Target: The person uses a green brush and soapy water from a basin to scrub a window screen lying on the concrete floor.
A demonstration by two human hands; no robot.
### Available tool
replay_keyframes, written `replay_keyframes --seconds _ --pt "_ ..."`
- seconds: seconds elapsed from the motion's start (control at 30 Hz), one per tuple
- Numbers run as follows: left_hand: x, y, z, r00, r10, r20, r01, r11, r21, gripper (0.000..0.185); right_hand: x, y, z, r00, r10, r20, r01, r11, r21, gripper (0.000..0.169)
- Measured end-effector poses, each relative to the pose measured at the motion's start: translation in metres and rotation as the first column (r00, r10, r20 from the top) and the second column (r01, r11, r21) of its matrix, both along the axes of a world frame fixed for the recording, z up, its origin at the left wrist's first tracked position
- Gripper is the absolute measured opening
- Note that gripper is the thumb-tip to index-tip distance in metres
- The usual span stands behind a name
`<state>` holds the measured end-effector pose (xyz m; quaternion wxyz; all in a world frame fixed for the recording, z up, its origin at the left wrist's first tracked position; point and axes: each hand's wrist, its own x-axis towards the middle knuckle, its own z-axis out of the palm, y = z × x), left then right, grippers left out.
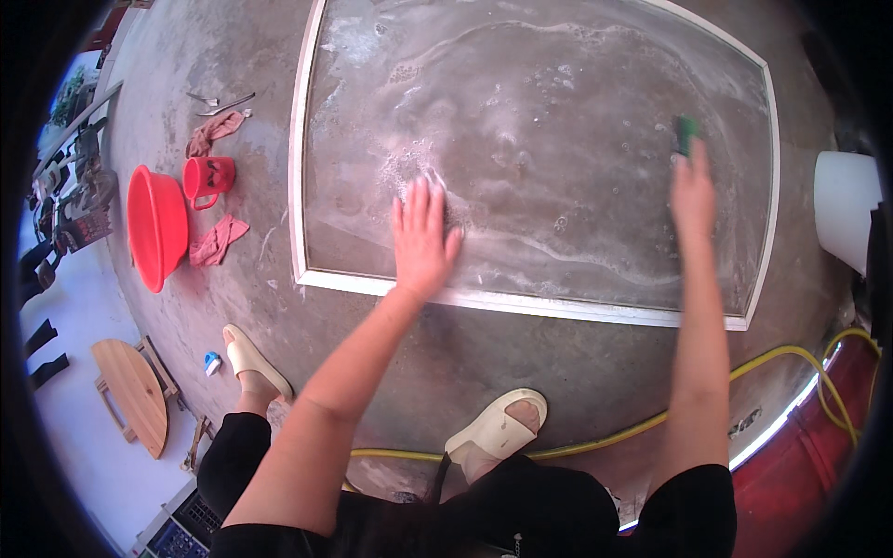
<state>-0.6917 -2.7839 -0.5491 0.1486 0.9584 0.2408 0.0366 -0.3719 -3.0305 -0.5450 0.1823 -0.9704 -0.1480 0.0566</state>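
Note:
A white-framed glass or screen panel (530, 174) lies flat on the concrete floor, wet with suds and bubbles. Near its lower left part, my left hand (420, 240) rests palm down with the fingers spread and nothing in them. My right hand (693, 192) is towards the panel's right side, blurred, gripping a green scrubbing brush or pad (686, 134); the blur hides which. Both arms reach forward over the panel's near edge.
Left of the panel are a red basin (158, 229), a red mug (209, 176), pink cloths (218, 240) and metal utensils (227, 104). A yellow hose (628, 431) crosses behind my sandals. A white container (845, 206) stands right; a wooden stool (132, 394) is lower left.

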Motion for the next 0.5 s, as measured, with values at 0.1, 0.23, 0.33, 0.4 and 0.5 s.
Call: replay_keyframes --seconds 0.1,0.23,0.33,0.4,0.5 --pt "-0.007 -0.018 0.002 0.995 -0.038 -0.089 0.038 0.999 -0.002 0.066 -0.09 0.091 0.006 0.864 0.448 -0.231 -0.475 0.877 -0.078 0.048" --pt "-0.01 -0.014 0.004 0.994 -0.036 -0.105 0.036 0.999 -0.008 0.068 -0.079 0.125 -0.012 0.68 0.729 -0.084 -0.732 0.668 -0.135 0.045" --pt "-0.009 -0.02 0.001 0.994 -0.025 -0.105 0.024 1.0 -0.009 0.068 -0.004 0.136 -0.002 0.987 0.162 -0.023 -0.162 0.987 -0.007 0.045" --pt "-0.007 -0.019 -0.001 0.995 -0.03 -0.099 0.028 0.999 -0.018 0.068 -0.027 0.162 0.0 0.981 0.192 -0.004 -0.192 0.98 -0.056 0.044" --pt "-0.013 -0.012 -0.002 0.996 -0.06 -0.064 0.058 0.998 -0.032 0.069 -0.112 0.201 -0.011 0.785 0.616 0.069 -0.614 0.788 -0.054 0.046"
